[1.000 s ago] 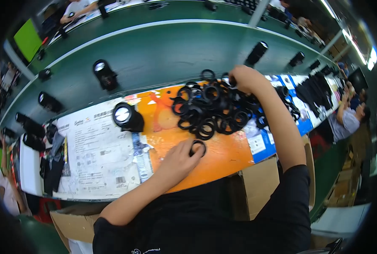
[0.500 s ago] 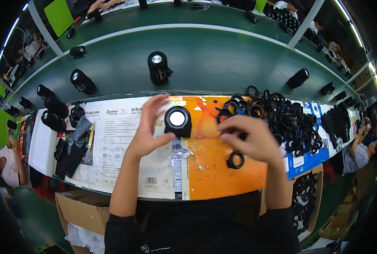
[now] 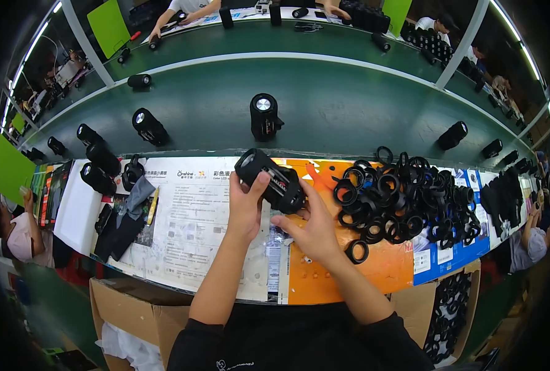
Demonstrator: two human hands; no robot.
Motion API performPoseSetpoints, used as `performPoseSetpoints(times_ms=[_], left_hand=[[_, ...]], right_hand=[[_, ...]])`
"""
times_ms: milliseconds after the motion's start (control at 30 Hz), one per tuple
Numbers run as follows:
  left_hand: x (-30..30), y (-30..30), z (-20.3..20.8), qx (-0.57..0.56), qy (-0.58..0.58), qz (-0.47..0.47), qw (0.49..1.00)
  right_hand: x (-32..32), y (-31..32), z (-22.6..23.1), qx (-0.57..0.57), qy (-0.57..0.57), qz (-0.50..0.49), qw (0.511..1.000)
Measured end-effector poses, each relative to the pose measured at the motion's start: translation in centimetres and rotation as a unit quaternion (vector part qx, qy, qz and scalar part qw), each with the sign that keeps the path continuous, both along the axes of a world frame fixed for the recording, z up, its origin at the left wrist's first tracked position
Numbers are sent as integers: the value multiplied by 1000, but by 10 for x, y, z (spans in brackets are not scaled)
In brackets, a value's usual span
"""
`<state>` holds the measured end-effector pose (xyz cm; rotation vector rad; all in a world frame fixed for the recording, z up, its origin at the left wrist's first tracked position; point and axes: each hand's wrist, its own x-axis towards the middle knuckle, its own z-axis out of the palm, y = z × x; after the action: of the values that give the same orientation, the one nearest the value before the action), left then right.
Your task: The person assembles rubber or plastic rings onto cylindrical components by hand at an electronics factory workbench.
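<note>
A long table (image 3: 253,281) ran across in front of the person, with flat white (image 3: 188,241), orange (image 3: 392,272) and blue (image 3: 432,272) sheets on top. On its right side sat a big messy heap of round black rings (image 3: 420,201). The left hand (image 3: 245,210) and the right hand (image 3: 315,229) were both gripping one thing between them. It was a black tube-shaped body (image 3: 278,185), and it seemed to be held up over where the white and orange sheets met. Its long side ran on a slant, from the far left end by the left hand to the near right end by the right hand. The smallest thing was one loose black ring (image 3: 348,252) at the heap's near edge. It lay right of the tube and closer to the person, so the right hand was nearer, with some orange between
</note>
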<state>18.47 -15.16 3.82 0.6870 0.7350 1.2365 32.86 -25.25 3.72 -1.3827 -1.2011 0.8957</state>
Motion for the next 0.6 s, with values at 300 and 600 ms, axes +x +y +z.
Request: performPoseSetpoints(times_ms=[300, 600], left_hand=[[-13, -2, -9, 128, -101, -130, 978], [-25, 4, -3, 166, -106, -64, 978]], right_hand=[[13, -5, -13, -95, 229, 141, 958], [-8, -7, -21, 66, -49, 48, 995]])
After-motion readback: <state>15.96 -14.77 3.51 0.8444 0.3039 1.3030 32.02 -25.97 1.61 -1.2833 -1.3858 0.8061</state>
